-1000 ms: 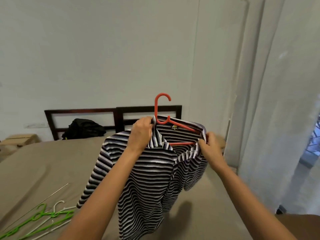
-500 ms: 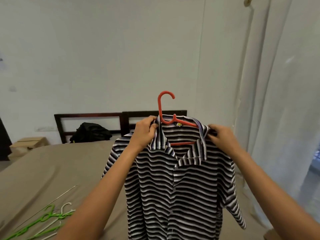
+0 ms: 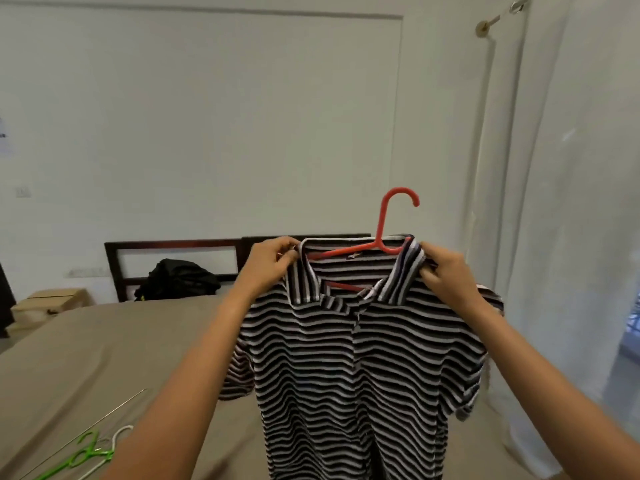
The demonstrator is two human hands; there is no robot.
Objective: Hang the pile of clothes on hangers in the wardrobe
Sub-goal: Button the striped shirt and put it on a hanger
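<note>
Since half a second ago the hook of the red hanger (image 3: pixel 382 223) has shifted away from the left hand (image 3: pixel 268 263) toward the right hand (image 3: pixel 446 271), and the striped polo shirt (image 3: pixel 353 358) has moved right in view

At far left, a pale box (image 3: pixel 52 299) sits by the wall beyond a bed (image 3: pixel 86 358) with a tan cover. Near the lower left corner, green hangers (image 3: pixel 81 457) and a white hanger (image 3: pixel 119 433) lie together on the bed, with a thin metal rod (image 3: pixel 104 415) just beside them. Farther back, a black bag (image 3: pixel 178 278) rests against the dark wooden headboard (image 3: pixel 173 244)

Left of centre, the left hand pinches the left edge of the shirt's collar, fingers curled round the fabric. The shirt, dark with white stripes, hangs in the air above the bed, held up between both hands, front toward the camera, collar open. The hanger sits inside the neck opening, its hook rising above the collar nearer the right side. The right hand grips the right side of the collar, fingers curled on the cloth

At far right, white curtains (image 3: pixel 571 202) hang down
</note>
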